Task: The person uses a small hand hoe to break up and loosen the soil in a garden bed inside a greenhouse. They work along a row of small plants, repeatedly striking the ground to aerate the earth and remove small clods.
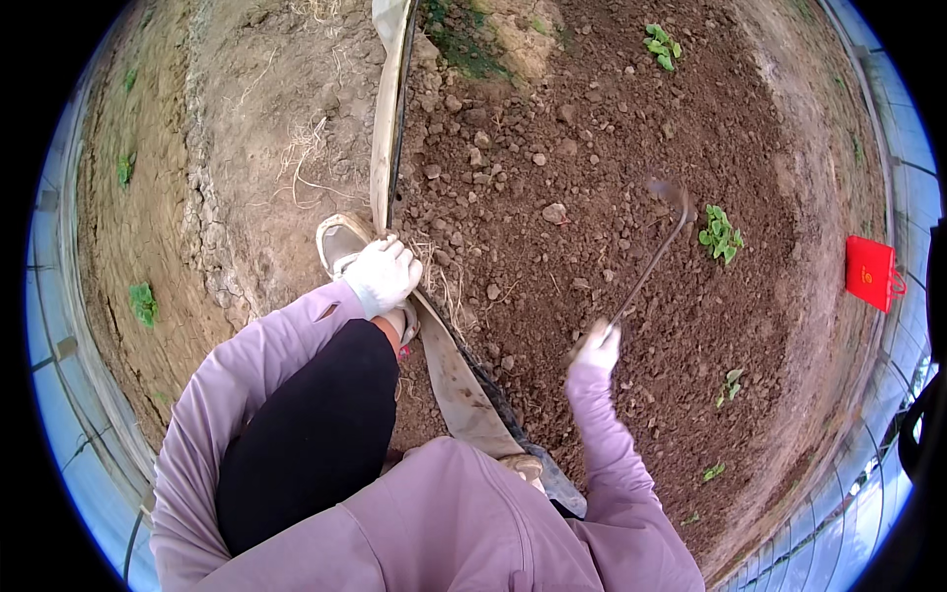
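My right hand, in a white glove, grips a hand hoe with a thin, curved metal shaft. The hoe's head is motion-blurred over the loose brown soil, just left of a leafy green seedling. My left hand, also gloved, lies with fingers curled at a pale sheet strip beside my shoe. Whether these fingers grip the strip is hidden. Beyond the hand, the strip continues toward me as a wider pale band with a dark edge.
Another seedling grows farther up the soil bed; smaller plants stand at lower right. Clods and dry roots lie about. A red bag stands at far right. Pale sheeting walls border both sides.
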Available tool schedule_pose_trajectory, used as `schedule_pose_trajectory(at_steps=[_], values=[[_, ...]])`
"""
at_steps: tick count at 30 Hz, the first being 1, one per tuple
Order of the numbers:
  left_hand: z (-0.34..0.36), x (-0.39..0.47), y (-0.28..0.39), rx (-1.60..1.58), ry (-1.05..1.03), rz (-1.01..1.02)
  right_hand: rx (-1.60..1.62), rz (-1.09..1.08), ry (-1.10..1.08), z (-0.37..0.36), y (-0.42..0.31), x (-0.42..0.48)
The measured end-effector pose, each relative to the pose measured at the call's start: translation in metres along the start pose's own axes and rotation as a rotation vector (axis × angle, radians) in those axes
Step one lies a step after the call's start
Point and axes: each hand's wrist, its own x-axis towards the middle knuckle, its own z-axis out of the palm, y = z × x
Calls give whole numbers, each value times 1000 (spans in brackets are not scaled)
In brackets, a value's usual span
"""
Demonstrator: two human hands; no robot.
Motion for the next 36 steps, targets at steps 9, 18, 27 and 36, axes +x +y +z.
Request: schedule_pose_trajectory(at_steps=[9, 18, 27, 36], values=[[-11, -5, -1, 38, -36, -16, -434, -152, -162, 94, -102, 96], [-5, -7, -2, 29, 46, -3, -489, -186, -283, 6, -24, 63], [3, -8, -1, 17, 47, -7, -650, -205, -335, -12, -7, -2], [-8, -6, -3, 26, 34, -3, -74, -409, -57, 156, -155, 114]])
